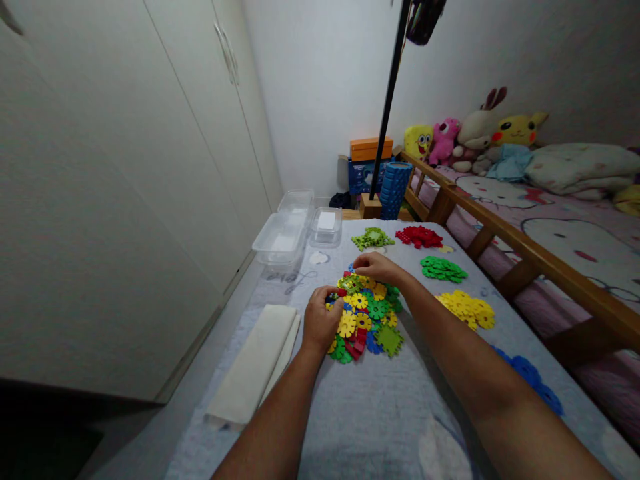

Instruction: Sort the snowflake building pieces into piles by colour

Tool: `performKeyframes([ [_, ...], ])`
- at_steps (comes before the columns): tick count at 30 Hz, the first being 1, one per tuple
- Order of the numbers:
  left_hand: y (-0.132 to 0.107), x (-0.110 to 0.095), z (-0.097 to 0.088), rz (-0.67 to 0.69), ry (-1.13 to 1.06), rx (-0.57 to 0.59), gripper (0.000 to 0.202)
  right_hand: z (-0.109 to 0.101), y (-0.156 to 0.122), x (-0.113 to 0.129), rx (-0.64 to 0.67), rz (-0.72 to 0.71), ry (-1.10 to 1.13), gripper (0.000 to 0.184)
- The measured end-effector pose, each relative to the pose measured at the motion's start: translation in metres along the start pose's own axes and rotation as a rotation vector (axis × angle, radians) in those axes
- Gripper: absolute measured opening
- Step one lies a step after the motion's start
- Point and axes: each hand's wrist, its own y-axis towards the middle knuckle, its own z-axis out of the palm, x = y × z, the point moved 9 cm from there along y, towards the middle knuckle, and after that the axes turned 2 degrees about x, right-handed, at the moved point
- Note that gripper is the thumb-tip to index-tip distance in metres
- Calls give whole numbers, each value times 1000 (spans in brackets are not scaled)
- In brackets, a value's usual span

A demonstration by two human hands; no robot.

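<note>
A mixed heap of plastic building pieces (359, 302), in yellow, green, red and blue flower and square shapes, lies mid-table. Against its left side rests my left hand (321, 319), fingers curled, with a red building piece (341, 293) showing between thumb and index fingertips. My right hand (379, 266) is over the far edge of the heap, its fingers pinched together and pointing left. A blue piece (351, 268) shows beside those fingertips; whether they grip it is hidden. One olive-green square piece (389, 340) lies at the heap's near right edge.
Single-colour piles run along the far and right sides: light green (373, 238), red (419, 236), green (443, 269), yellow (467, 309) and blue (533, 377). Clear plastic boxes (280, 238) stand far left, above a folded cream cloth (255, 363). A wooden bed rail (545, 267) borders the right.
</note>
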Motion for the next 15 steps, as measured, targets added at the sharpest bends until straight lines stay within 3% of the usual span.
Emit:
performKeyframes([
  [4, 0, 1, 0, -4, -3, -3, 15, 15, -3, 12, 43, -56, -323, 14],
  [7, 0, 3, -1, -16, -34, -2, 17, 21, -4, 11, 67, -46, -384, 15],
  [11, 0, 7, -1, -45, -81, -8, 27, 18, -6, 5, 28, 2, -272, 10],
  [15, 1, 10, -1, -66, -87, -14, 31, 11, -12, -2, -7, 40, 25, 8],
])
